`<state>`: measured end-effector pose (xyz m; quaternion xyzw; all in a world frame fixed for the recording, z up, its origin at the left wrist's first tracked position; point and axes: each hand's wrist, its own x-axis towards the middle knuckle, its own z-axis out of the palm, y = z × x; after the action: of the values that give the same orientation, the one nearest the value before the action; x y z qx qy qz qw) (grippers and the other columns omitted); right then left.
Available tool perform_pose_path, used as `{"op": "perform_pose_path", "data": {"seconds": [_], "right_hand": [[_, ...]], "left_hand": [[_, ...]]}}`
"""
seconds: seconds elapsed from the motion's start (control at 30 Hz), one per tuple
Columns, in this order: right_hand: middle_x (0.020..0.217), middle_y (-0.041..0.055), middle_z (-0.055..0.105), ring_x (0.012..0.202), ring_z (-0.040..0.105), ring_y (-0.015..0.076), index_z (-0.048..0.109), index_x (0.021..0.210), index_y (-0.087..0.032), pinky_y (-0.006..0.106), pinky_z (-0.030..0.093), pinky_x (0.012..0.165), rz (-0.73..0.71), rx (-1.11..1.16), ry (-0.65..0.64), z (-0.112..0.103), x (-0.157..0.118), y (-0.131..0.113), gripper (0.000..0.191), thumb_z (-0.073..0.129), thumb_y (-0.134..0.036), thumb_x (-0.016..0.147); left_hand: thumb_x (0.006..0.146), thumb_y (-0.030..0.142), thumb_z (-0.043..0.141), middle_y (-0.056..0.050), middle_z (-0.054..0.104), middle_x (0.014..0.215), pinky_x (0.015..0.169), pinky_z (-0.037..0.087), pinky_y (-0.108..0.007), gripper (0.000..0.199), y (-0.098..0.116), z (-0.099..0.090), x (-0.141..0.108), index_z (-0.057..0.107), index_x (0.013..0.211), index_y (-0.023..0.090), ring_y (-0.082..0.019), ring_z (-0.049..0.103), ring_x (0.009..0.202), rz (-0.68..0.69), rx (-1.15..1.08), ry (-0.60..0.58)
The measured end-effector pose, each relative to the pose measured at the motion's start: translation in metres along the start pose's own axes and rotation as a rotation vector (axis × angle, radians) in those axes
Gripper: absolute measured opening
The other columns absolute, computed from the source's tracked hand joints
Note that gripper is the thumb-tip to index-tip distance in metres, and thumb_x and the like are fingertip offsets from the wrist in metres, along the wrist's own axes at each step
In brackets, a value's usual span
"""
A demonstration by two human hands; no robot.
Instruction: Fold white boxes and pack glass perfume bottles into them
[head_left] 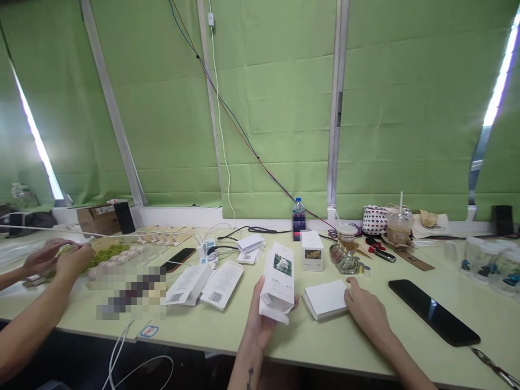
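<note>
- Green blinds (pixel 276 103) cover the whole back, running out of view at the top and both sides.
- Pale bench (pixel 252 346) below, its left and right ends cut off.
- Another person's arms (pixel 44 314) reach in from the left edge, the body out of view; what their fingers work on is hard to make out.
- Bottle (pixel 299 221) at the back, its dark label pixelated.
- Left hand (pixel 263 325), its fingers wrapped around the white box (pixel 277 290), which is held up at the middle of the bench's front; some of the fingers are hidden behind it.
- Right hand (pixel 368 309), its fingers touching the right end of a white stack (pixel 327 299); I cannot tell whether they grip it.
- White box: tall, glossy, tilted, with white flowers pictured on green, print too small to read, and a flap jutting from its near end.
- Upright box (pixel 312 252) behind, showing a yellowish picture.
- Flat packets (pixel 222 285) lying to the left, with barcodes and unreadable fine print.
</note>
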<state>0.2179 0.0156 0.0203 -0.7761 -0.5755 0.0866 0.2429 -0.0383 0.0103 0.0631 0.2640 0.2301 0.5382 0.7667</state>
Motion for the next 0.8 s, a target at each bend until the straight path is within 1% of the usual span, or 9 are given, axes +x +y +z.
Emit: {"op": "perform_pose_path", "data": {"seconds": [0.07,0.17,0.3,0.4,0.5,0.63,0.7,0.77,0.8], "right_hand": [[0.092,0.0217,0.069,0.087,0.064,0.0391,0.045,0.126,-0.011,0.046,0.042,0.072,0.012,-0.068,-0.004,-0.007,0.0,0.001,0.041,0.03,-0.024,0.089],[0.095,0.0233,0.069,0.088,0.064,0.0399,0.042,0.129,-0.01,0.045,0.043,0.071,0.009,-0.124,-0.041,-0.015,0.0,0.002,0.044,0.03,-0.026,0.09],[0.1,0.0205,0.069,0.093,0.065,0.0369,0.045,0.129,-0.012,0.039,0.044,0.071,-0.051,-0.127,-0.117,-0.022,-0.002,0.003,0.048,0.036,-0.039,0.09],[0.104,0.0189,0.069,0.094,0.064,0.0361,0.046,0.131,-0.015,0.038,0.044,0.07,-0.145,-0.146,-0.221,-0.022,-0.005,0.004,0.056,0.048,-0.046,0.084],[0.107,0.0161,0.069,0.094,0.064,0.0349,0.045,0.133,-0.02,0.037,0.044,0.069,-0.22,-0.179,-0.282,-0.015,-0.008,0.002,0.056,0.055,-0.04,0.081],[0.107,0.0202,0.068,0.096,0.063,0.0374,0.037,0.139,-0.013,0.041,0.044,0.072,-0.207,-0.222,-0.219,-0.004,-0.01,-0.009,0.059,0.05,-0.035,0.087],[0.103,0.0207,0.069,0.093,0.064,0.0373,0.035,0.141,-0.011,0.041,0.044,0.071,-0.199,-0.237,-0.164,-0.005,-0.011,-0.017,0.056,0.043,-0.035,0.091],[0.096,0.0171,0.071,0.087,0.065,0.0344,0.04,0.139,-0.014,0.039,0.045,0.068,-0.223,-0.175,-0.105,-0.012,-0.016,-0.026,0.05,0.038,-0.036,0.094],[0.092,0.0141,0.071,0.083,0.065,0.0317,0.043,0.137,-0.016,0.038,0.045,0.068,-0.259,-0.093,-0.082,-0.017,-0.019,-0.03,0.048,0.036,-0.038,0.095]], "left_hand": [[0.081,0.056,0.053,-0.013,0.072,0.095,0.087,0.047,-0.05,0.051,-0.003,0.003,-0.001,0.059,0.112,0.016,-0.034,0.065,0.095,-0.042,-0.038,-0.049],[0.081,0.06,0.049,-0.014,0.069,0.108,0.087,0.046,-0.049,0.054,-0.004,0.006,-0.003,0.061,0.113,0.017,-0.035,0.061,0.105,-0.094,-0.059,-0.117],[0.079,0.065,0.048,-0.014,0.065,0.117,0.088,0.047,-0.044,0.064,-0.004,0.012,-0.008,0.059,0.12,0.017,-0.034,0.057,0.112,-0.08,-0.033,-0.189],[0.077,0.068,0.048,-0.015,0.065,0.119,0.09,0.045,-0.044,0.069,-0.007,0.018,-0.011,0.058,0.122,0.016,-0.035,0.055,0.115,-0.048,0.004,-0.217],[0.079,0.067,0.047,-0.017,0.066,0.116,0.091,0.044,-0.047,0.068,-0.01,0.022,-0.012,0.057,0.123,0.015,-0.037,0.056,0.113,-0.047,-0.002,-0.23],[0.083,0.062,0.045,-0.017,0.066,0.116,0.09,0.045,-0.051,0.065,-0.014,0.022,-0.012,0.053,0.128,0.015,-0.038,0.056,0.113,-0.054,-0.005,-0.222],[0.083,0.062,0.044,-0.017,0.065,0.118,0.091,0.045,-0.052,0.065,-0.014,0.022,-0.012,0.052,0.129,0.016,-0.038,0.056,0.114,-0.054,0.005,-0.204],[0.083,0.063,0.044,-0.016,0.064,0.12,0.091,0.045,-0.052,0.065,-0.015,0.022,-0.012,0.052,0.129,0.017,-0.038,0.056,0.115,-0.038,0.026,-0.189],[0.083,0.063,0.045,-0.015,0.064,0.121,0.092,0.045,-0.052,0.065,-0.015,0.022,-0.012,0.053,0.128,0.017,-0.038,0.056,0.115,-0.026,0.035,-0.184]]}}
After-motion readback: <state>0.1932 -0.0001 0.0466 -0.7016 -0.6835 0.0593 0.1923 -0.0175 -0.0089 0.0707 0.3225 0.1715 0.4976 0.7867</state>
